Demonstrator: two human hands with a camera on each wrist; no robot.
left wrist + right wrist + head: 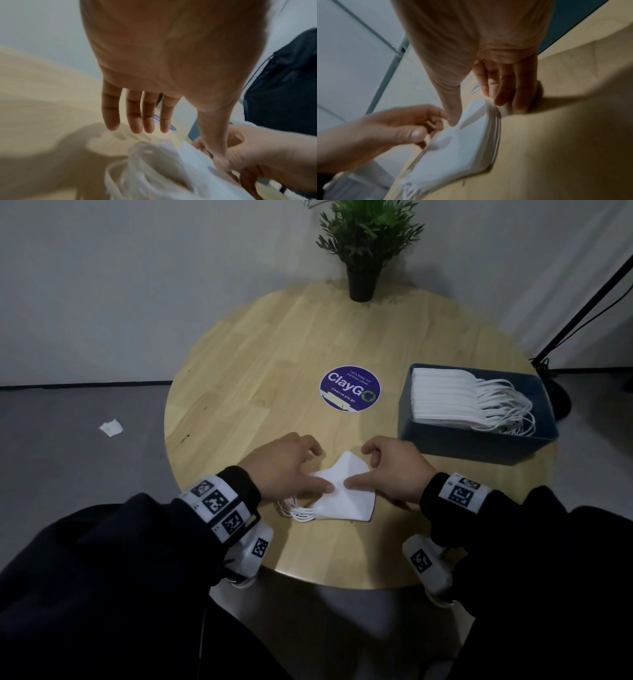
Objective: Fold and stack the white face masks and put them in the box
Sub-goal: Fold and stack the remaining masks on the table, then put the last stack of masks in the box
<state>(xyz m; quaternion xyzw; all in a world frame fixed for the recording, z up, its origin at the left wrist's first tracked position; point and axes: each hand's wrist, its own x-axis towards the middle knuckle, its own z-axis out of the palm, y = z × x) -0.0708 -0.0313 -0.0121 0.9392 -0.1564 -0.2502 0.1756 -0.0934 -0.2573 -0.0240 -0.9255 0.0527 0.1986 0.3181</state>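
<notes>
A small stack of folded white face masks [346,498] lies near the front edge of the round wooden table [260,364], ear loops trailing left. My left hand [301,465] has its thumb pressed on the top mask, and its fingers [149,115] stretch out straight above the wood. My right hand [380,470] sets its thumb on the top mask and curls its fingers [503,89] down against the stack's far edge [491,121]. The dark blue box [479,445] stands to the right, holding a row of folded masks [445,398].
A purple round ClayGo sticker [350,389] marks the table's middle. A potted plant [361,278] stands at the far edge. A black stand [582,313] leans at the right, and a scrap of white paper [111,427] lies on the floor to the left.
</notes>
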